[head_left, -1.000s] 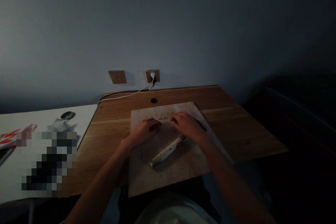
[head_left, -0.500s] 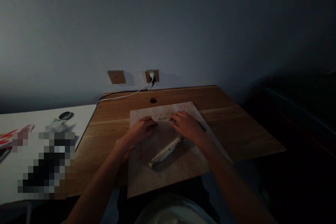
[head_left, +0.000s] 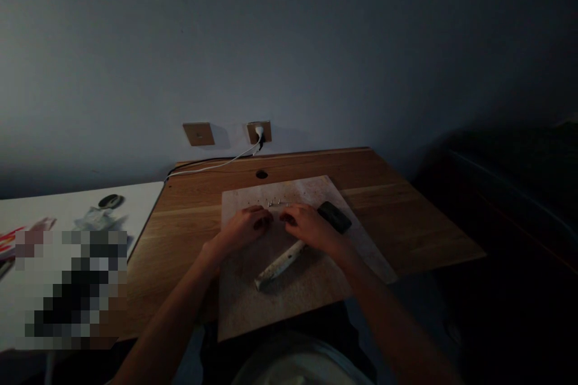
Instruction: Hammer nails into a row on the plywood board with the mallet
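My left hand (head_left: 247, 224) hovers over the left part of a flat wooden board (head_left: 244, 313). Its thumb and fingertips are pinched; what they hold, if anything, is too small to make out. A short gap away, my right hand (head_left: 309, 225) has its fingertips pinched too, facing the left one, their contents hidden. Just beyond the fingertips, several small shiny nails (head_left: 271, 203) stand in the board, near a row of dark dots. A hammer with a dark block head (head_left: 335, 217) and a worn pale handle (head_left: 280, 264) lies across the board, partly under my right hand.
The board rests on a wooden desk (head_left: 433, 228) with a round cable hole (head_left: 261, 174). White and black cables run to a wall socket (head_left: 259, 132). At left, a white table (head_left: 144, 198) carries a dark oval object (head_left: 111, 201), crumpled clear plastic (head_left: 97, 219) and a blurred-out item.
My right hand has drawn left and slightly nearer to me, closing toward my left hand and uncovering the hammer's head. My left hand has barely moved.
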Demonstrator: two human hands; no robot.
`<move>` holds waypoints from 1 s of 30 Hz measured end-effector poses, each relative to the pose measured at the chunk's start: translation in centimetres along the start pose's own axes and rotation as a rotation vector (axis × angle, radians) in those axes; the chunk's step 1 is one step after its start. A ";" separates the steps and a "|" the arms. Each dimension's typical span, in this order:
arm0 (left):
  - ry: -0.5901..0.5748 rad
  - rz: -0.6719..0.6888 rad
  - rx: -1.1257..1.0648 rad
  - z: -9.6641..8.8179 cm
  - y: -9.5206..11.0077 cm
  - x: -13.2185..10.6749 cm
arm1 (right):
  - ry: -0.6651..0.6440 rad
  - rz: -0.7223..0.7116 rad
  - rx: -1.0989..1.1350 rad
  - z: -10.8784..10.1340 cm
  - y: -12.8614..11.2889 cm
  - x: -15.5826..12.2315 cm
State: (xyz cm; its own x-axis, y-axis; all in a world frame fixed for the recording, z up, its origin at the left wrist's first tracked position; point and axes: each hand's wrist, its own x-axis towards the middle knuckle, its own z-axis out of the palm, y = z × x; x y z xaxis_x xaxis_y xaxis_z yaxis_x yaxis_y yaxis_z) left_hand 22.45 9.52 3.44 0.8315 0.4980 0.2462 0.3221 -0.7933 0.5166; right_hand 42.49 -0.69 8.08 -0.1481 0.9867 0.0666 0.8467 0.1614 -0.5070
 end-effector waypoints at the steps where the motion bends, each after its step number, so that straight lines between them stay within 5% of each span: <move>1: 0.004 -0.007 0.000 0.0 0.0 0.0 | 0.001 -0.006 0.036 0.1 -0.1 0.1; 10: 0.126 -0.041 -0.073 -2.4 0.3 -0.2 | -0.079 -0.041 0.004 1.8 -1.1 0.7; 15: 0.215 -0.111 -0.065 -3.2 0.1 -1.7 | 0.040 -0.055 0.070 1.0 -1.2 -0.8; 22: 0.365 -0.253 0.109 -1.8 1.4 -10.0 | -0.016 -0.284 -0.073 2.0 -2.3 -6.8; 25: 0.340 -0.339 0.206 -0.9 1.3 -13.9 | -0.015 -0.302 -0.134 2.8 -2.1 -8.4; 30: 0.311 -0.293 0.231 0.0 0.9 -16.7 | 0.011 -0.277 -0.120 3.3 -1.5 -10.3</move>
State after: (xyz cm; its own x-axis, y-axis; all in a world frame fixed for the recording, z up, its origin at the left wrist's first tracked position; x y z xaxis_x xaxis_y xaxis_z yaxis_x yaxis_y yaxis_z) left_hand 8.85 0.43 -0.23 0.5275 0.7653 0.3689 0.6442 -0.6434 0.4135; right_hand 41.10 -11.16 5.29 -0.3769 0.9049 0.1979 0.8292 0.4248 -0.3632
